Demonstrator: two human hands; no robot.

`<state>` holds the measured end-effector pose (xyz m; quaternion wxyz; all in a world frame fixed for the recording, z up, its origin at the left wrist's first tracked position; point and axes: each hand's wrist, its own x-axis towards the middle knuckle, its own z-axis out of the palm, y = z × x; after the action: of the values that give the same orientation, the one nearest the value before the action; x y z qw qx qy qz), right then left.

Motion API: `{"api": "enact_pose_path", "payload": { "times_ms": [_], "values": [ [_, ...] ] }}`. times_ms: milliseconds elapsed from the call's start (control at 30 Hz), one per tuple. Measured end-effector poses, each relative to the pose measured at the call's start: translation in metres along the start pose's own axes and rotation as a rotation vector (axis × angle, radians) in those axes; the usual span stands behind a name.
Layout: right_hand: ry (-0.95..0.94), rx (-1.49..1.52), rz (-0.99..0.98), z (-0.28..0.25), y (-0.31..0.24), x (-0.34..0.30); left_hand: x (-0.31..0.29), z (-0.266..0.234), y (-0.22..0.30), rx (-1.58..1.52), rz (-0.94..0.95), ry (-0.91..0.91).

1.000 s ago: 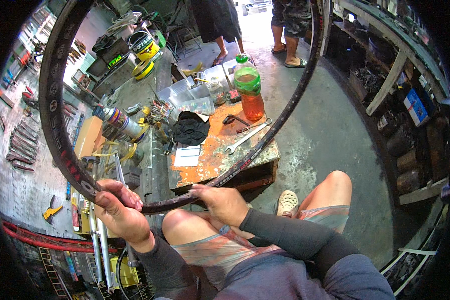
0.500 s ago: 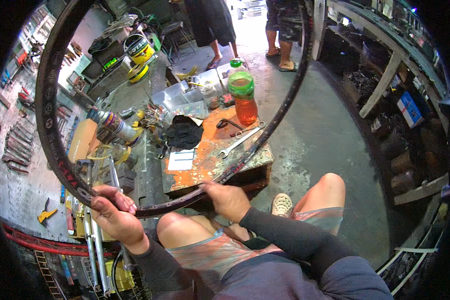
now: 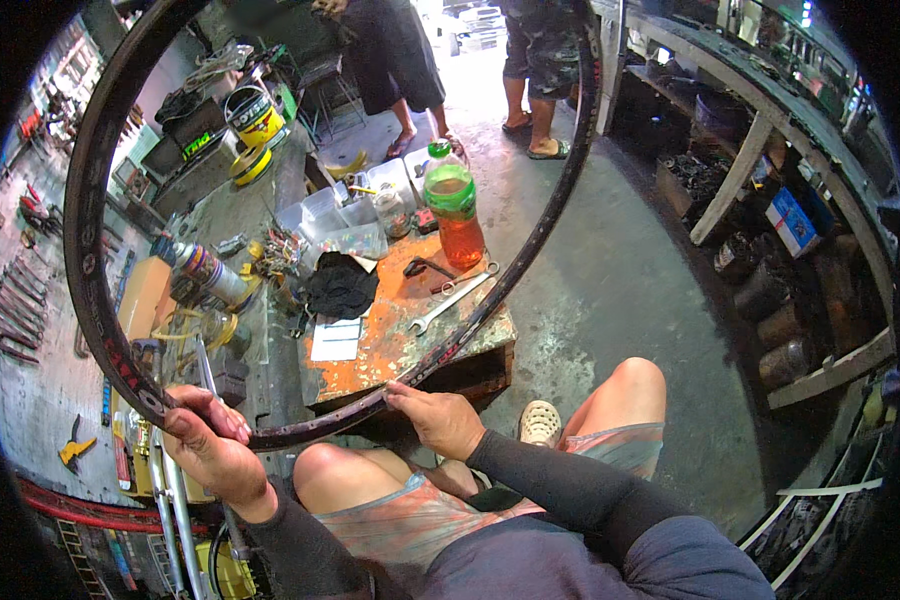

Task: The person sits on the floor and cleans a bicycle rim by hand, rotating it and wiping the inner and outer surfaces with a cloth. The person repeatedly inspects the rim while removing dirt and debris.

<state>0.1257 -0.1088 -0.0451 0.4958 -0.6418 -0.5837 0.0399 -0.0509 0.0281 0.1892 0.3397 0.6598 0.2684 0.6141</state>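
A black bicycle wheel rim (image 3: 88,250), with no spokes visible in it, stands up in front of me, its top cut off by the frame. My left hand (image 3: 215,450) is closed around its lower left part. At the bottom of the hoop, my right hand (image 3: 442,420) pinches the rim between thumb and fingers. Through the ring shows a worn orange wooden box (image 3: 395,335). On it lie a combination wrench (image 3: 455,300), a black cloth (image 3: 340,284) and a white paper (image 3: 336,340). A green-topped bottle of red liquid (image 3: 455,215) stands there too.
Clear plastic bins (image 3: 335,213), a spray can (image 3: 210,272) and a yellow bucket (image 3: 254,115) occupy the bench at left. Tools hang on the left wall board (image 3: 30,390). Two people stand near the bright doorway. Wooden shelving (image 3: 735,180) runs along the right.
The view has shifted, so the surroundings sit a little further left. Both hands keep their hold on the rim, and its position relative to them looks almost the same.
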Motion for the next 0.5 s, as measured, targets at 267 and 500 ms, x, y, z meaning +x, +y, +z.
{"api": "enact_pose_path", "payload": {
  "times_ms": [267,500],
  "values": [
    [0.409,-0.230,0.090,-0.094,0.075,0.002,0.014,-0.031,-0.023,0.113,0.044,-0.175],
    [0.193,-0.158,0.426,-0.112,0.062,-0.091,0.091,0.004,0.099,0.348,0.408,-0.306]
  ]
}}
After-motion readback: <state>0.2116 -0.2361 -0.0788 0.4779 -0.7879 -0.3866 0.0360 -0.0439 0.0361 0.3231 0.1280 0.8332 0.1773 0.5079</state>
